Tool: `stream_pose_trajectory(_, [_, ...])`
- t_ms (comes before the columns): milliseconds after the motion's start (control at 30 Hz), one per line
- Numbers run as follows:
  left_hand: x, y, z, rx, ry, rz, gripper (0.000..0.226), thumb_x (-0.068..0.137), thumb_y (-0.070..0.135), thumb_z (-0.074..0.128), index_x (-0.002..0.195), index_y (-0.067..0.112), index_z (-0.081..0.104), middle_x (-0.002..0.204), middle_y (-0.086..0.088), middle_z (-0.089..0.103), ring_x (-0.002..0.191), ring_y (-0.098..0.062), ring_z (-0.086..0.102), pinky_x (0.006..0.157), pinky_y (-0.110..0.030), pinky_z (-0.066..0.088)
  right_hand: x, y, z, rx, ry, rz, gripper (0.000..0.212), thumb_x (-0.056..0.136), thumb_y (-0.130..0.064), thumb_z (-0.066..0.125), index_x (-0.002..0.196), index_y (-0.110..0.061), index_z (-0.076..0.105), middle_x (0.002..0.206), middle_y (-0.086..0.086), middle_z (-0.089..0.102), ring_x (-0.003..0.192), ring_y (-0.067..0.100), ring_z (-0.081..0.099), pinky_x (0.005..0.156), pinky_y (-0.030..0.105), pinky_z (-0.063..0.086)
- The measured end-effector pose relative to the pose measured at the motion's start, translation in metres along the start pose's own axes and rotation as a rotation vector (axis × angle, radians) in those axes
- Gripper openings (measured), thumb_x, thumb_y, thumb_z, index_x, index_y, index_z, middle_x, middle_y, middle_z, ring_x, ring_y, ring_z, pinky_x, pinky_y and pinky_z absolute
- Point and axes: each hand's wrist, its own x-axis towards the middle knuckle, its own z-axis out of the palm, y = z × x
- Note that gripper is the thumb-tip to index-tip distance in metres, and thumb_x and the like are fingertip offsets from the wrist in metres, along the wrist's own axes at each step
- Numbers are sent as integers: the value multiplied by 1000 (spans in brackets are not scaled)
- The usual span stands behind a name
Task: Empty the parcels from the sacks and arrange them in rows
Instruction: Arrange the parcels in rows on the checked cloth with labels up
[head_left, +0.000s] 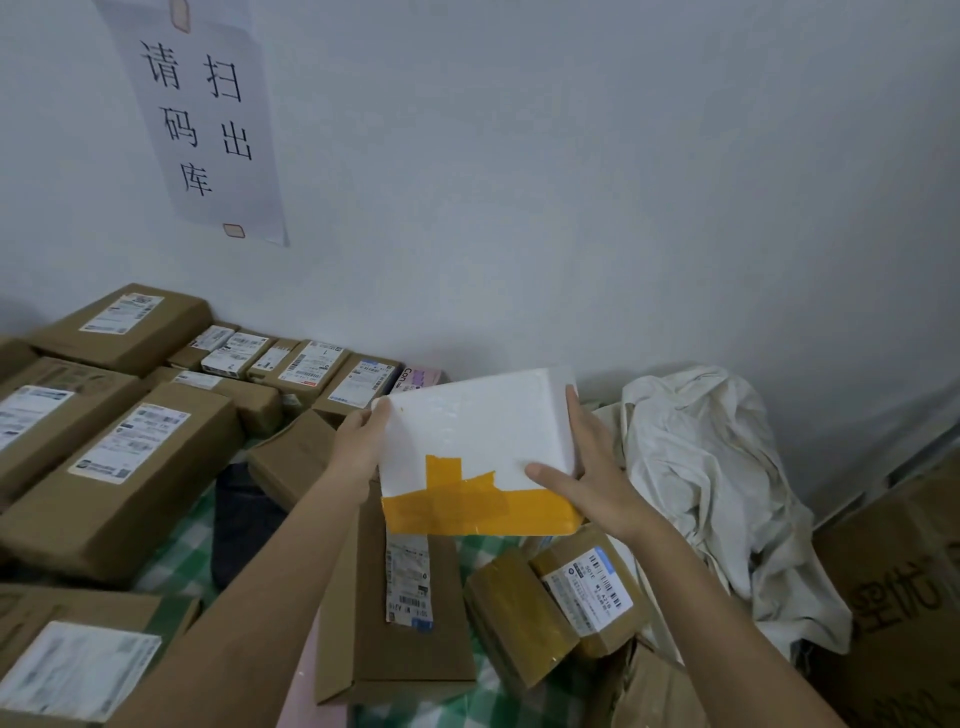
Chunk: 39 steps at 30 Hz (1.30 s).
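A white foam box (475, 447) is held aloft, gripped at its sides by the left hand (358, 447) and right hand (587, 478), while rowed parcels (119, 447) lie left, loose parcels (561, 597) and a slumped sack (711, 467) remaining.

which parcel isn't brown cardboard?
The white foam box with orange tape across its near end, held up between the left hand and right hand. The parcels lying around it are brown cardboard with shipping labels.

One head-worn camera looks forward and down from close above the person's outstretched forearms. It faces a white wall (571, 208) far ahead; parcels (130, 452) spread near and left.
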Motion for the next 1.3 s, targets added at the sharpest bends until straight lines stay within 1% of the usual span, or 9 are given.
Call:
stream_pose_trajectory(167, [-5,0,-5,14,-69,34,37,96,25,55,131,14,49,118,-6,59,105,-20,59,91,-41,52,-5,9,3,391,61,110,100,69,-59,75,147,-43,15,139,-16,43,117,4,53,91,31,52])
stream_pose_trajectory(367, [-23,11,-16,142,-281,131,24,97,39,49,113,27,63,113,6,65,104,-10,60,84,-25,44,-7,37,1,840,-23,422,87,59,-71,73,135,-33,51,123,6,67,112,33,63,99,60,44])
stream_pose_trajectory(467, [-31,10,-13,129,-361,119,28,94,53,44,114,39,58,111,10,63,107,-11,58,87,-30,46,-8,34,4,947,-21,502,88,55,-70,75,132,-34,54,124,11,66,115,38,60,96,63,43])
stream_pose_trajectory(567, [-33,8,-11,152,-391,164,54,79,76,44,126,51,49,124,14,58,115,-9,53,101,-38,43,-10,32,4,995,-41,566,91,55,-78,70,133,-35,53,124,12,65,117,40,57,92,67,42])
stream_pose_trajectory(667, [-34,8,-8,206,-344,226,61,74,80,48,126,49,42,124,15,55,116,-10,52,102,-41,43,-14,26,1,1051,-86,529,80,69,-82,51,134,-34,53,128,11,63,121,40,54,95,70,37])
stream_pose_trajectory(767, [-41,14,-1,229,-243,276,42,93,55,48,124,29,35,106,16,53,97,-1,53,80,-27,45,-17,13,0,1102,-108,427,71,78,-74,42,133,-30,56,130,9,62,121,35,56,95,61,43])
stream_pose_trajectory(1000, [-39,18,-1,161,-90,322,40,93,50,51,122,24,42,111,5,57,103,-12,57,87,-33,49,-1,-7,18,1041,171,486,53,88,-66,44,114,-25,64,109,6,69,105,25,60,102,55,41])
stream_pose_trajectory(1233, [-39,36,-29,71,152,294,47,91,55,50,121,24,32,103,4,55,88,-15,60,69,-31,49,36,-33,48,934,105,493,60,85,-71,47,126,-28,58,124,2,64,116,23,56,107,56,36])
stream_pose_trajectory(1300, [-36,35,-45,82,210,285,54,90,51,57,129,23,32,112,0,53,94,-18,58,77,-35,49,49,-44,58,905,55,499,63,83,-69,53,131,-27,53,125,1,63,116,22,56,105,54,39])
